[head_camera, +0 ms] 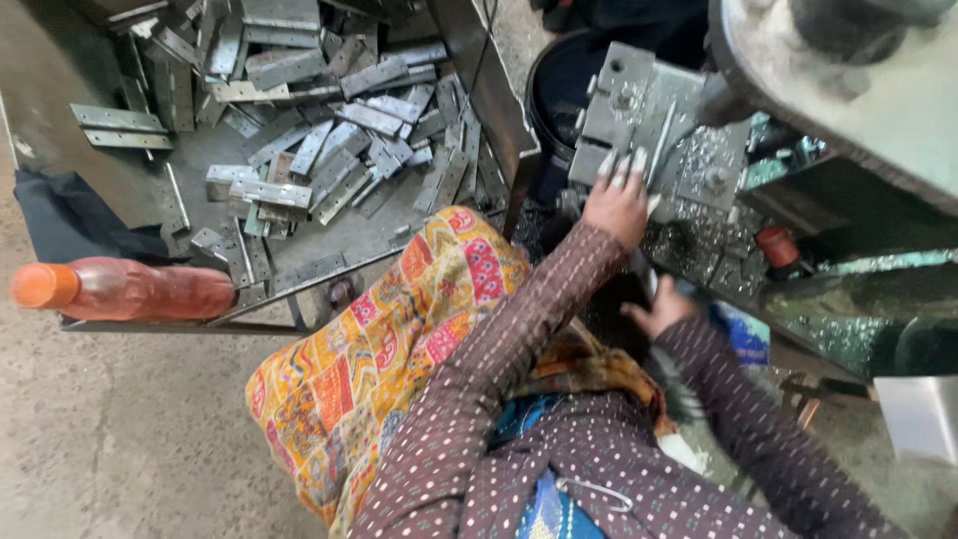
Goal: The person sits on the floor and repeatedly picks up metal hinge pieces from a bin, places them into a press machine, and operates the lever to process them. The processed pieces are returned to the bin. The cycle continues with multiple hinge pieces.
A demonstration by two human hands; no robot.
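Reaching up-frame, left hand (pixel 619 205) lies spread on the jig plate (pixel 649 125); right hand (pixel 661 307) curls loosely below it, holding nothing visible, farther off.

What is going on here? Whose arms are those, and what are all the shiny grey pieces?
The picture comes from a camera worn on a person's head, so you look down at their own arms in dotted sleeves. The left hand reaches up and presses its fingers on a grey metal block, part of a workshop machine. The right hand is lower down, beside the machine; what it touches is hidden. Neither hand clearly holds anything. The shiny grey pieces are flat metal hinges, heaped in a metal tray on the left. An orange-capped bottle of reddish drink lies at the tray's edge. The bright patterned cloth covers the person's lap.
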